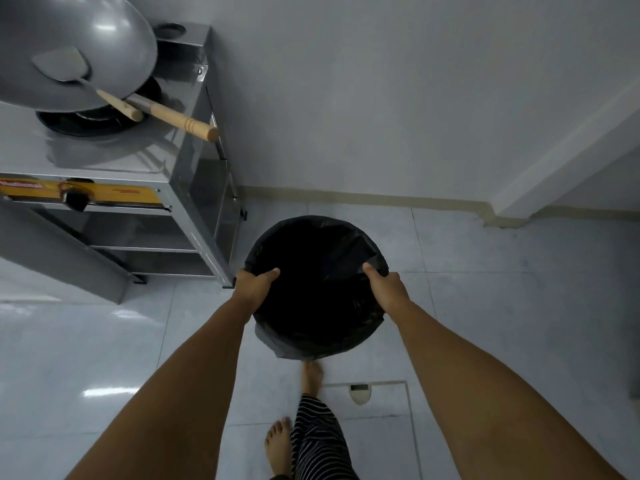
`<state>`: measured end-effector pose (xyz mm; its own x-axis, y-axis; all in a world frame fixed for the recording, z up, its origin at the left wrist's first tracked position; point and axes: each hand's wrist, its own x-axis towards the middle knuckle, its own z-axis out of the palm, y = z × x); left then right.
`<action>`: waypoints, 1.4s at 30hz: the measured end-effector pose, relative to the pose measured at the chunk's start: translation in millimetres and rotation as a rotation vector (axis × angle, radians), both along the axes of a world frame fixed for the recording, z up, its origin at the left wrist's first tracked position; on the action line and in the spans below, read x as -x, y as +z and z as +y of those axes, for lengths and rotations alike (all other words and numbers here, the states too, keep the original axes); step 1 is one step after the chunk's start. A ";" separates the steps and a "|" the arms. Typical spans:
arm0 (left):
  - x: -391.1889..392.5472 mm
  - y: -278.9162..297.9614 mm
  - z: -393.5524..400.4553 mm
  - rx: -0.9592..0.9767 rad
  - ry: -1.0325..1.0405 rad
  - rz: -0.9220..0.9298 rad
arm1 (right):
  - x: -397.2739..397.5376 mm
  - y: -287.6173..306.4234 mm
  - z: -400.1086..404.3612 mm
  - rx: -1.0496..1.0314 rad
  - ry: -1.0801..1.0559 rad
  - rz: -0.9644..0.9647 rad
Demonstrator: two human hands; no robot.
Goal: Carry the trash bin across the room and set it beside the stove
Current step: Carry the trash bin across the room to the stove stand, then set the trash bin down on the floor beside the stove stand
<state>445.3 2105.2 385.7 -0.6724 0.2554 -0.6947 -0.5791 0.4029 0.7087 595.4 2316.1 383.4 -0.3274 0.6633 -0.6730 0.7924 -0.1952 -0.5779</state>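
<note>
A round trash bin (317, 289) lined with a black plastic bag hangs in front of me, seen from above. My left hand (254, 285) grips its left rim with the thumb inside. My right hand (386, 285) grips the right rim the same way. The bin is just right of the steel stove (114, 157), close to the stove's front right leg. Whether the bin's base touches the floor is hidden. My bare feet show below the bin.
A large grey wok (72, 53) with a spatula (65, 69) rests on the burner, its wooden handles (187, 123) sticking out to the right. A white wall (381, 98) stands behind the bin. A floor drain (360, 393) lies in the tiles by my feet.
</note>
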 end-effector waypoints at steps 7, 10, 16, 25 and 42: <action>78.5 -66.5 62.1 0.064 0.040 -0.056 | 90.8 -60.1 67.9 0.025 0.036 -0.041; 103.1 -100.3 85.4 0.087 0.072 -0.093 | 122.8 -97.6 91.8 0.025 0.049 -0.061; 151.1 -192.2 111.1 0.131 0.096 -0.121 | 180.1 -185.7 118.8 0.041 0.062 -0.076; 195.4 -342.3 116.3 0.163 0.092 -0.102 | 219.3 -345.4 114.7 0.046 0.051 -0.111; 191.9 -457.5 102.7 0.149 0.064 -0.040 | 216.1 -448.7 103.6 -0.023 0.017 -0.088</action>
